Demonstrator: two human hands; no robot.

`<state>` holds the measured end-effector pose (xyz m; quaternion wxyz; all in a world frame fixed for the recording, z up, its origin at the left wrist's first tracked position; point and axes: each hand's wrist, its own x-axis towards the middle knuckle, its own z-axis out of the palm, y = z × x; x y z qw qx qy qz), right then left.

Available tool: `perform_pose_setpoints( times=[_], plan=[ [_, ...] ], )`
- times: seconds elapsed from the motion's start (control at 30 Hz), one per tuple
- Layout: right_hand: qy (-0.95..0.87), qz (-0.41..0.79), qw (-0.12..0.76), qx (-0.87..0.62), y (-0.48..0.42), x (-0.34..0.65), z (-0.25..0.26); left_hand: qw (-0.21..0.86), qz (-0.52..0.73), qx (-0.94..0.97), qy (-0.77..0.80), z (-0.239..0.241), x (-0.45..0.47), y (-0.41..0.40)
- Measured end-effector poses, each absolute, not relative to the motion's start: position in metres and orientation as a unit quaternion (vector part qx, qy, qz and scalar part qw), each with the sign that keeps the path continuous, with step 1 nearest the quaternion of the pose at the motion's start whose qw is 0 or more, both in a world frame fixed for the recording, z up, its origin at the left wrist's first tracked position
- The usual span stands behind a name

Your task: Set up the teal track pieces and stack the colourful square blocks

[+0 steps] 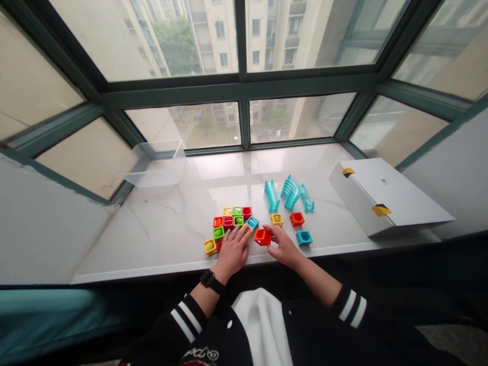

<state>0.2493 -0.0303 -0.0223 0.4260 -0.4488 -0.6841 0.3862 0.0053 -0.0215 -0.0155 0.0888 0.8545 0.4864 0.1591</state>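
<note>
One hollow orange cube block (263, 236), right-hand (282, 247) grip.

Left hand (233, 250): bare, no rings or gloves visible. A black smartwatch (208, 278) with a dark square face and black strap sits on the wrist just behind the hand. Further back along the forearm, a black jacket sleeve ends in a ribbed cuff (185, 315) carrying two white stripes; the sleeve is pushed up, leaving the forearm uncovered.

Right hand (282, 246): bare, nothing worn on the wrist. Behind it the forearm is uncovered up to a matching black cuff (353, 306) with two white stripes.

Torso: black jacket worn open over a white garment (263, 325). One white snap button shows at the left front edge, with light lettering below it, only partly in view and not legible.
</note>
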Motion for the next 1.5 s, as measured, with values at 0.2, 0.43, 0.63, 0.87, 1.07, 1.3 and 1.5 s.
perform_pose_setpoints(
  times=[0.2, 0.43, 0.63, 0.87, 1.07, 1.3, 1.5],
  plan=[
    [-0.690, 0.369, 0.442, -0.440, -0.034, 0.244, -0.017, 0.137, 0.230, 0.839, 0.473, -0.002, 0.000, -0.022],
    [-0.690, 0.380, 0.468, -0.401, -0.039, 0.237, 0.008, 0.339, 0.337, 0.762, 0.437, 0.021, 0.005, -0.029],
    [-0.683, 0.404, 0.475, -0.381, -0.041, 0.234, 0.016, 0.542, 0.391, 0.620, 0.411, 0.020, 0.018, -0.030],
    [-0.701, 0.369, 0.471, -0.388, -0.041, 0.237, 0.014, 0.611, 0.415, 0.547, 0.394, 0.017, 0.023, -0.030],
    [-0.698, 0.359, 0.467, -0.407, -0.042, 0.237, 0.003, 0.605, 0.417, 0.553, 0.394, 0.013, 0.026, -0.029],
    [-0.697, 0.341, 0.470, -0.421, -0.042, 0.241, -0.002, 0.623, 0.401, 0.529, 0.414, 0.009, 0.028, -0.029],
    [-0.714, 0.295, 0.452, -0.445, -0.042, 0.245, -0.003, 0.602, 0.404, 0.538, 0.430, 0.007, 0.035, -0.025]
  ],
)
